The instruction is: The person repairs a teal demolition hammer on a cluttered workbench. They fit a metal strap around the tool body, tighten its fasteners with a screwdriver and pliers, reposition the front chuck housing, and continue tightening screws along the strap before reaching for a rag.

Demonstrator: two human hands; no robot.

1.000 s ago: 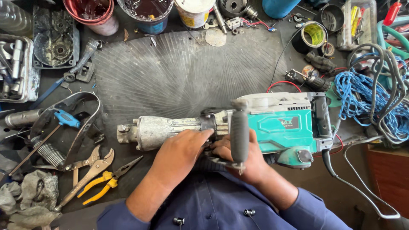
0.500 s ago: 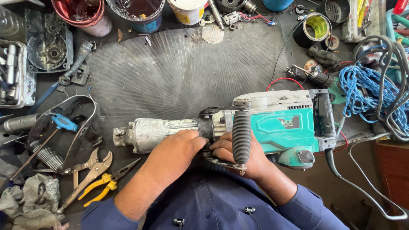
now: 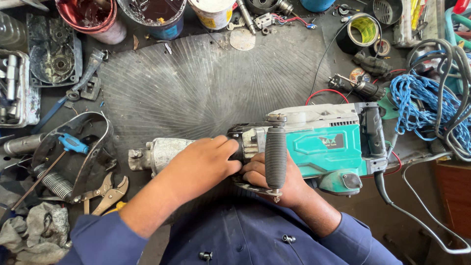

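A teal and grey demolition hammer point(image 3: 324, 142) lies on its side on a dark round ribbed mat point(image 3: 206, 83), its metal nose point(image 3: 157, 153) pointing left. My left hand point(image 3: 203, 167) lies over the barrel where the nose meets the body. My right hand point(image 3: 274, 181) sits under the black side handle point(image 3: 275, 157), fingers curled against the clamp at the tool's neck. Whether either hand holds a small part is hidden.
Paint pots point(image 3: 91, 17) and cans stand along the back edge. Pliers point(image 3: 105, 194), a blue-handled screwdriver point(image 3: 71, 145), a spring point(image 3: 51, 181) and a strap lie at the left. Blue rope point(image 3: 422, 105) and black cables pile at the right. A rag point(image 3: 34, 228) sits bottom left.
The view has shifted slightly, so the tool sits lower and a little further right. Both hands stay at the tool's neck, with the left hand's fingers closing more over the barrel.
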